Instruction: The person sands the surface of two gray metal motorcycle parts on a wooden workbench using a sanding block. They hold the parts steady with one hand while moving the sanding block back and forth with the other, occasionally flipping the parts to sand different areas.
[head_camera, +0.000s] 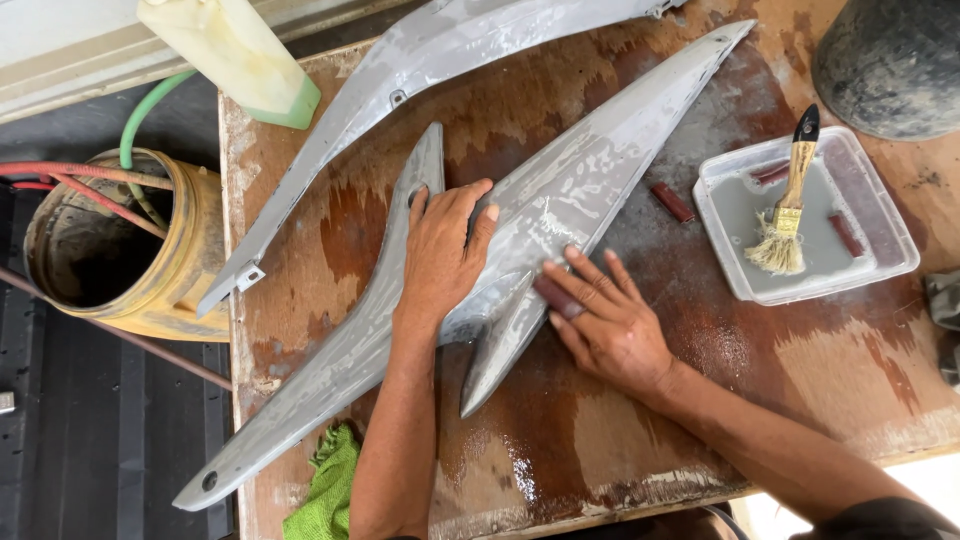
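At the far left a yellow drum (130, 250) is standing off the table edge with a green hose (150, 108) and red cables looping into it, and a pale plastic jug (238, 55) is resting at the table's back corner. A green rag (328, 485) is hanging at the near edge. Across the wet wooden table (800, 370) two long grey primed panels are lying: one narrow panel (420, 70) toward the back, and the forked grey fairing panel (560, 190) that I am working on, lying flat in the middle and running from the near left corner up toward the back right. My left hand (440, 255) is pressing flat on it, palm down, fingers spread and curled slightly over the edge where the two arms of the panel meet, gripping nothing, just pinning the piece still. My right hand (600, 315) is lying open just beside it, fingers extended and holding a small dark red sanding block (556, 296) down against the wet grey surface. I judge I am in the middle of wet-sanding the primer near the fork. The next stroke seems to call for steady, even pressure along the panel with the surface kept wet. To the right, a spare red piece (673, 202) is lying on the table, and a clear tray (880, 215) of grey water is holding a wooden brush (788, 205); a dark bucket (890, 60) is standing behind it.
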